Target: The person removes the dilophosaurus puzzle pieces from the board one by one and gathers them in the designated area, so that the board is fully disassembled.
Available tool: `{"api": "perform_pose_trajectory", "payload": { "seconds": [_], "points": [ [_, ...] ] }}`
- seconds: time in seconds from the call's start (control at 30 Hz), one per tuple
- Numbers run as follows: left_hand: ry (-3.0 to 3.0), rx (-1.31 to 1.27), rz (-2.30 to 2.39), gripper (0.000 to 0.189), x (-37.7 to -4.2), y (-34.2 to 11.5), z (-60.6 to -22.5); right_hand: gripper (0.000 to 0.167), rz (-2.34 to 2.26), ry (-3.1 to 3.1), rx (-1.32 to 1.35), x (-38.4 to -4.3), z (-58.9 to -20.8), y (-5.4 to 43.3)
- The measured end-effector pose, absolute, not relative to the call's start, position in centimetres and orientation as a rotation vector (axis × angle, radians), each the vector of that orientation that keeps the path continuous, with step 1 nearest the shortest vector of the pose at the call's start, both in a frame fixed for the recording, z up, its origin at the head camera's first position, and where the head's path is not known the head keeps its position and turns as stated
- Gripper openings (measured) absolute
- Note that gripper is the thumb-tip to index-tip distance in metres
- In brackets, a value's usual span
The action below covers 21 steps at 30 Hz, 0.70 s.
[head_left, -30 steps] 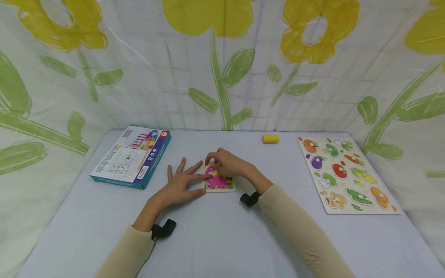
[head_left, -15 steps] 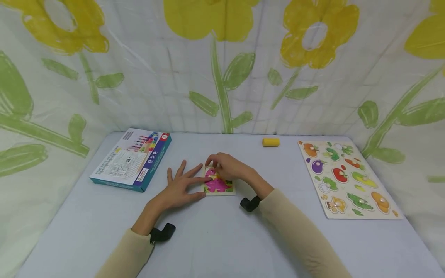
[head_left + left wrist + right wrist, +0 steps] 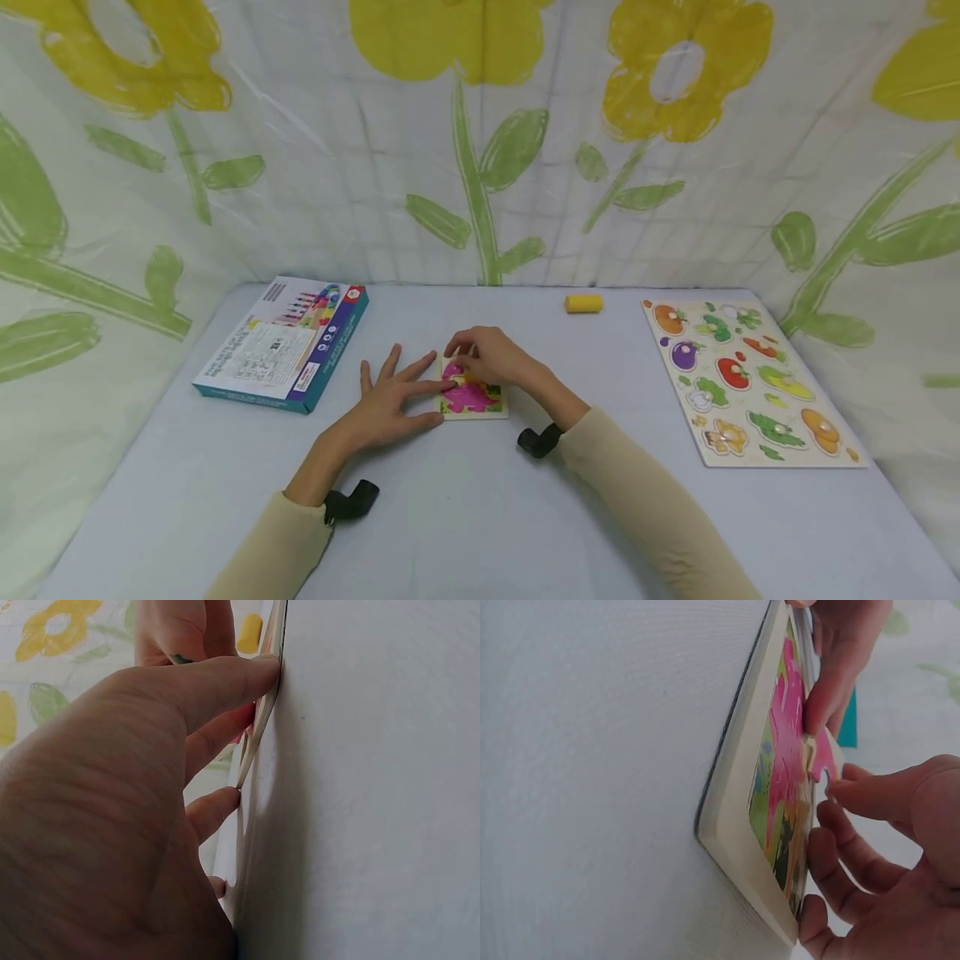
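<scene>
A small square jigsaw puzzle (image 3: 474, 402) with a pink dinosaur picture and a pale wooden frame lies flat on the table. My left hand (image 3: 378, 414) has its fingers spread; the index fingertip presses on the picture, and the thumb touches the frame's near left corner. Over the upper part of the puzzle, my right hand (image 3: 501, 357) pinches a pink puzzle piece (image 3: 824, 757) between thumb and finger. In the right wrist view that piece stands tilted up from the board, close to the left fingertip. My right hand's other fingers rest by the frame's edge.
At the left lies a white and teal box (image 3: 281, 342). A yellow cylinder (image 3: 583, 304) is near the table's back edge. On the right is a vegetable peg board (image 3: 708, 417). A flower-printed curtain (image 3: 315, 167) hangs behind the table.
My right hand's fingers have shifted slightly over the top of the puzzle. The left hand keeps its place on the puzzle.
</scene>
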<state>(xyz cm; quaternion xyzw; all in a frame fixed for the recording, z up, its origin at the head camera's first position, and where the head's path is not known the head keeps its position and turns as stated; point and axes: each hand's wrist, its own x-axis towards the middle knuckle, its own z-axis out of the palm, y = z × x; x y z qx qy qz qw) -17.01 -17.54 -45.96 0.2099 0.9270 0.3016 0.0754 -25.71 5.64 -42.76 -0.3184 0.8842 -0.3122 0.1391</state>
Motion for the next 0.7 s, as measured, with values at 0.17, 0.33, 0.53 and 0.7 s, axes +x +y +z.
{"api": "perform_pose_trajectory", "payload": {
  "seconds": [0.17,0.33,0.53,0.7],
  "points": [
    [2.78,0.636,0.908,0.049,-17.0,-17.5,-46.1,0.017,-0.955,2.551,-0.876,-25.7,-42.8,5.7],
    [2.778,0.629,0.902,0.049,-17.0,-17.4,-46.1,0.018,-0.986,2.529,-0.88,-25.7,-42.9,5.9],
    [2.777,0.629,0.894,0.049,-17.1,-17.4,-46.1,0.018,-1.006,2.546,-0.849,-25.7,-43.2,6.2],
    [2.794,0.636,0.901,0.05,-17.0,-17.5,-46.0,0.018,-1.027,2.574,-0.802,-25.8,-42.9,7.0]
  ]
}}
